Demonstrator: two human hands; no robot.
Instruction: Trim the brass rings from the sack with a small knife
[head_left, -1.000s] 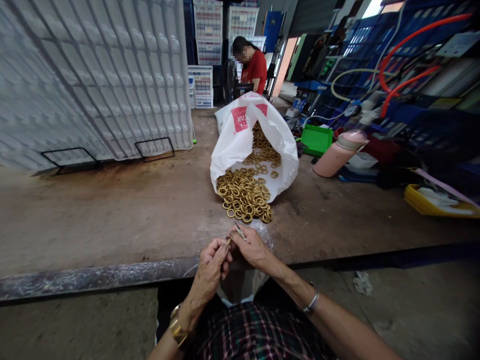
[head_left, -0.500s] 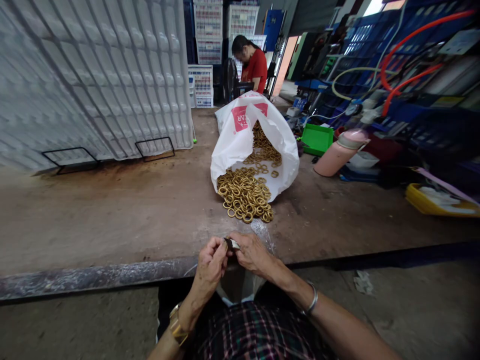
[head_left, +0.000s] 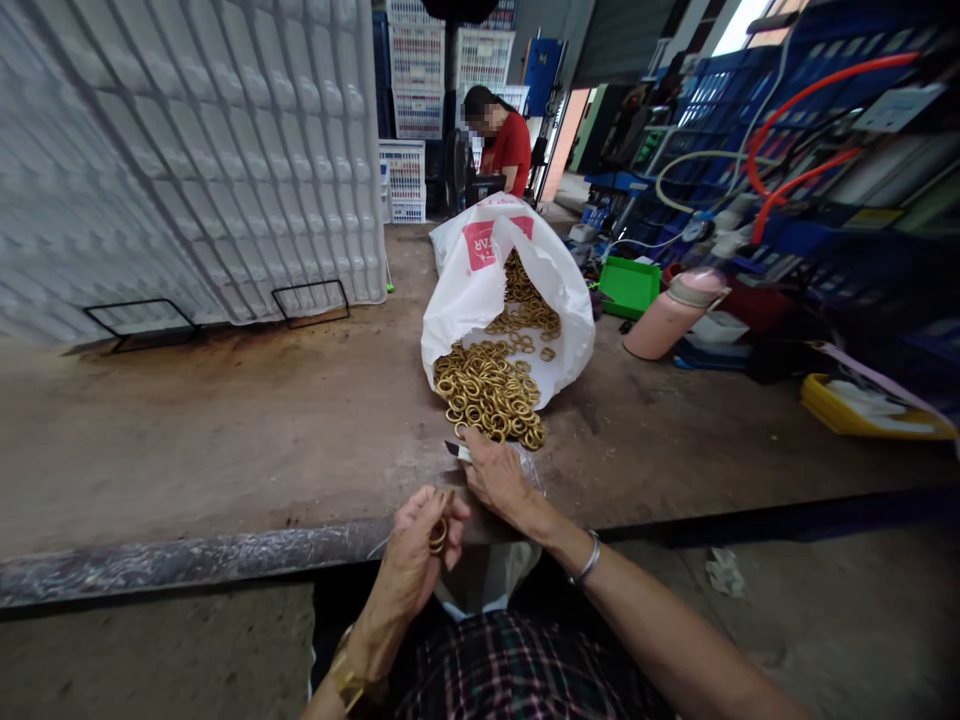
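Observation:
Above the table's front edge, my left hand is closed around a brass-coloured ring. My right hand reaches to the near side of the ring pile, its fingertips touching the closest rings. It also grips a small knife with a dark blade pointing left and a pale handle, mostly hidden by the fingers. The pile of brass-coloured rings spills onto the table from a white plastic sack lying on its side with its mouth towards me. More rings lie deeper inside the sack.
Stacked clear ribbed plastic trays stand at left on black wire holders. To the right are a pink bottle, a green tray and a yellow tray. A person in red sits behind the table. Below the table edge, a bag hangs by my lap.
My hands have come apart. My right hand has moved forward to the ring pile with the knife, while my left hand stays near the table edge, its ring now visible.

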